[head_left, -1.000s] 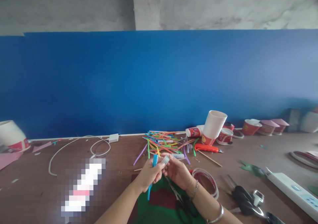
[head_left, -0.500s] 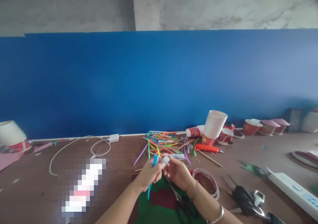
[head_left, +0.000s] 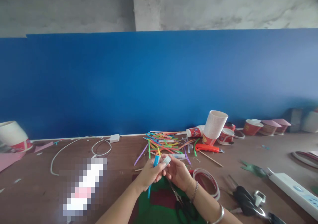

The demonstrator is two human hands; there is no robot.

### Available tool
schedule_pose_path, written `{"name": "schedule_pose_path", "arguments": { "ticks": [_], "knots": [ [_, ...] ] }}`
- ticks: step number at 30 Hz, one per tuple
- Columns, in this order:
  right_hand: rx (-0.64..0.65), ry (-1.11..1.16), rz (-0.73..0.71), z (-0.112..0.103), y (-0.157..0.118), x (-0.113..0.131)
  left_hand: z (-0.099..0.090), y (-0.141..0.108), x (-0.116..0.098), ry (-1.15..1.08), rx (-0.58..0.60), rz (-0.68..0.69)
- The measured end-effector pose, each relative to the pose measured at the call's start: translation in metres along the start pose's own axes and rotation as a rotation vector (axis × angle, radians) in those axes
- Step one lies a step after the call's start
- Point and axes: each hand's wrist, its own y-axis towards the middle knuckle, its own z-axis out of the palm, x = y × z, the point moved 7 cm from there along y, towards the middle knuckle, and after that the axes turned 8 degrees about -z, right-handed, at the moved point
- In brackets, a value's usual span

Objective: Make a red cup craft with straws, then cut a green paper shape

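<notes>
Blue straws (head_left: 156, 161) slanting, upper ends rightward, left hand (head_left: 150, 175) gripping; right hand (head_left: 181, 175) grip unclear

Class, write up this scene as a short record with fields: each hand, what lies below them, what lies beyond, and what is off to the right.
Left hand: grips blue sticks and a small pale piece
Right hand: fingers at the pale piece; contact unclear
Below: green sheet, dark red piece, black-handled scissors
Beyond: loose pile of coloured sticks
Right: orange cutter, leaning cup stack, white power strip
</notes>
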Motion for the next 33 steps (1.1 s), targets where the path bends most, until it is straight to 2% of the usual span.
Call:
{"name": "schedule_pose_path", "arguments": {
  "ticks": [5, 8, 13, 18, 23, 26, 30, 33],
  "knots": [
    [-0.058, -0.132, -0.053, -0.005, -0.002, 0.005, -0.004, 0.001, 0.003, 0.048, -0.009, 0.015],
    [-0.035, -0.110, -0.116, -0.002, -0.003, 0.009, -0.005, 0.002, 0.003, 0.038, -0.003, 0.012],
    [0.008, -0.076, -0.059, 0.001, -0.001, 0.003, -0.004, 0.001, 0.003, -0.005, 0.013, -0.008],
    [-0.091, -0.255, -0.131, -0.005, -0.005, 0.010, -0.001, 0.001, 0.002, 0.039, 0.016, -0.002],
    [-0.092, -0.054, -0.019, -0.001, -0.004, 0.001, 0.001, 0.000, 0.006, 0.016, 0.054, -0.026],
    [-0.055, -0.105, 0.014, 0.002, -0.004, -0.002, 0.001, 0.000, 0.005, 0.000, 0.075, -0.019],
    [-0.112, -0.294, -0.144, -0.003, -0.004, 0.009, -0.001, 0.000, 0.001, 0.015, 0.031, 0.017],
    [-0.130, -0.271, -0.188, -0.003, -0.005, 0.012, -0.002, 0.001, 0.003, 0.032, 0.016, 0.025]
  ]
}}
